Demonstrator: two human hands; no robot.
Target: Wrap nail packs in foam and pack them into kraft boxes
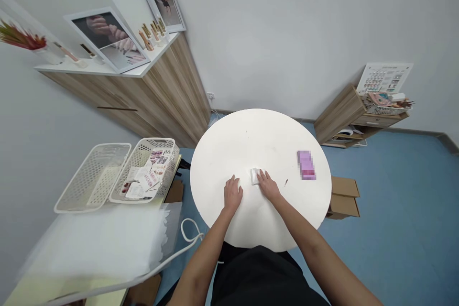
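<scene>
A small white packet (pixel 254 176) lies near the middle of the round white table (pixel 258 126). The fingers of my right hand (pixel 268 186) close over the packet's right edge. To the left of it, my left hand (pixel 233 195) rests on the tabletop with its fingers a little apart, and no object shows clearly in it. A blurred purple item (pixel 306 165) lies on the right part of the table, apart from both hands.
Two white baskets (pixel 120 179) stand at the left, one holding printed cards. Behind them is a wooden cabinet (pixel 168 83) with framed pictures. Cardboard boxes (pixel 344 196) stand on the floor at the right, and a low shelf (pixel 344 112) is at the back right.
</scene>
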